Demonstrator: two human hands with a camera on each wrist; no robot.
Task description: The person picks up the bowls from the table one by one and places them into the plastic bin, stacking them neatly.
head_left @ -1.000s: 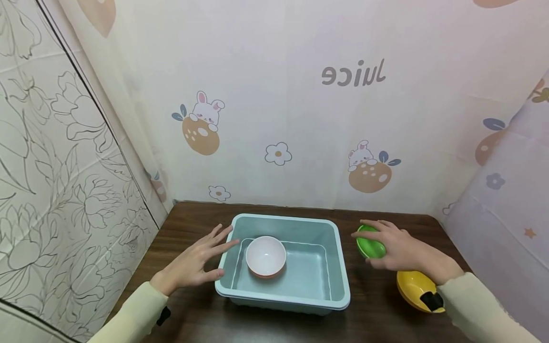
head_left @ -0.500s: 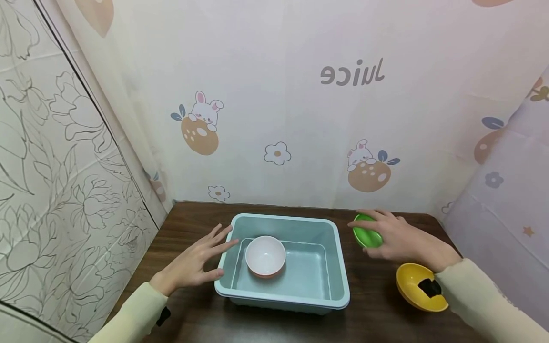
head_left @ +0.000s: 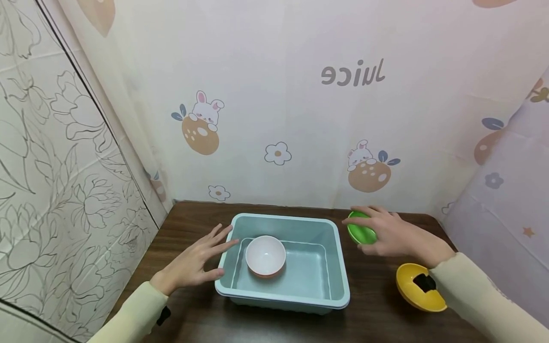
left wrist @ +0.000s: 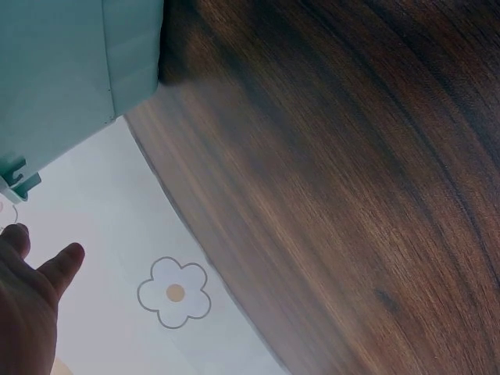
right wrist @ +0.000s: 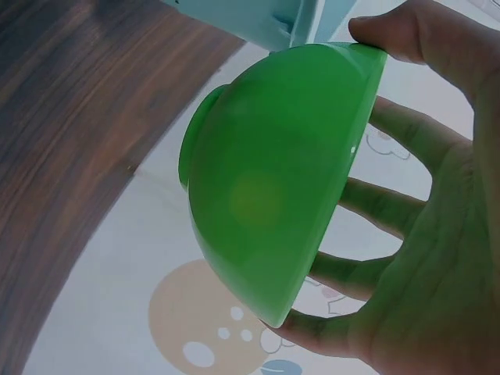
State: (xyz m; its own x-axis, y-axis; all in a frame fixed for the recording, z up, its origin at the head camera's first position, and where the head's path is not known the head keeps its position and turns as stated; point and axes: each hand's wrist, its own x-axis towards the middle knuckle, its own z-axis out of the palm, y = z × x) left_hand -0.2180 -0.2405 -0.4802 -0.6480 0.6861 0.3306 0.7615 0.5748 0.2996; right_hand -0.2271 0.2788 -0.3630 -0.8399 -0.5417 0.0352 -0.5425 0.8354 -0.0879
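Observation:
My right hand (head_left: 386, 232) grips a green bowl (right wrist: 273, 172) by its rim, thumb on one side and fingertips on the other. In the head view the green bowl is tilted, its inside partly covered by the hand, just right of the light blue basin (head_left: 339, 267). My left hand (head_left: 195, 262) is at the basin's left side with fingers spread, fingertips overlapping the rim. Inside the basin, toward the left, a bowl (head_left: 266, 256) with a white inside and orange-pink outside stands upright. In the left wrist view, only part of the left hand (left wrist: 31, 297) shows.
A yellow bowl (head_left: 418, 288) lies on the dark wooden table (head_left: 373, 314) at the right, partly covered by the right sleeve (head_left: 484, 300) and a black strap piece. A printed curtain (head_left: 274, 105) hangs behind the table, with another along the left side.
My right hand has carried the green bowl up and left, closer to the basin's right rim. More of the yellow bowl shows now. The left hand and the basin have stayed put.

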